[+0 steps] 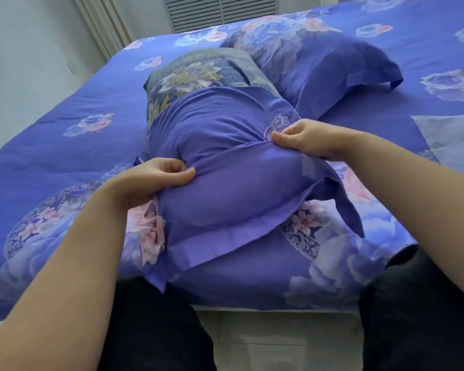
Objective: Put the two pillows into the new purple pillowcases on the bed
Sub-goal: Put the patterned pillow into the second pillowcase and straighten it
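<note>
One pillow looks cased, lying at back of bed. Second pillow half inside purple pillowcase, far end bare. Left hand, right hand pinch case cloth; rest needs pulling over.

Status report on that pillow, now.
Both hands, left and right, pinching the purple pillowcase. Near pillow about half in. Far pillow already cased. Nothing blocking.

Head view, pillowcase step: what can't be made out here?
- Near pillow: its lower part, hidden inside the purple pillowcase.
- Left hand and right hand: fingertips buried in pinched fabric.
- Far pillow: its near-left edge, hidden behind the near one.
- Bed: cut off by frame edges.
</note>
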